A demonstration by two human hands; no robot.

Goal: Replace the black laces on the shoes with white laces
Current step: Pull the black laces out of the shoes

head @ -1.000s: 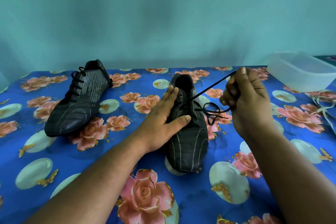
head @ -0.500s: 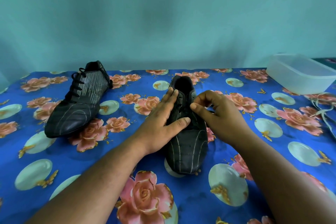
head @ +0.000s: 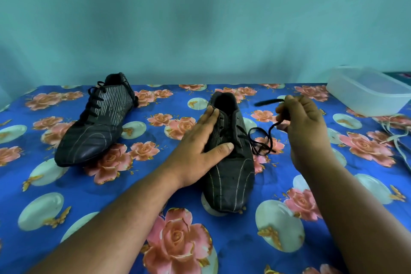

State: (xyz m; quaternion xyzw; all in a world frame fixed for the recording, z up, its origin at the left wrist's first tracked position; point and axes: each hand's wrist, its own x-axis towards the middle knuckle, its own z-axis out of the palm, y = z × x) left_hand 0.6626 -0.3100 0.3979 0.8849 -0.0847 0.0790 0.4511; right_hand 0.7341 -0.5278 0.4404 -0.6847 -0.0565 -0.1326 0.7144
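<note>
Two black striped shoes lie on the flowered blue cloth. The right shoe (head: 231, 176) points toward me, and my left hand (head: 200, 147) presses flat on its left side with straight fingers. To the right of this shoe, my right hand (head: 304, 127) is raised and pinches the black lace (head: 262, 140), which loops loosely from the eyelets up to my fingers; one lace end sticks out blurred to the left of the fingers. The left shoe (head: 95, 124) lies apart at the back left, still fully laced in black. White laces (head: 398, 138) lie at the right edge.
A clear plastic container (head: 367, 93) stands at the back right corner of the table (head: 66, 207). A teal wall rises behind the table's far edge.
My right hand went from the shoe's eyelets up and to the right, drawing the black lace out with it. My left hand stayed on the shoe.
</note>
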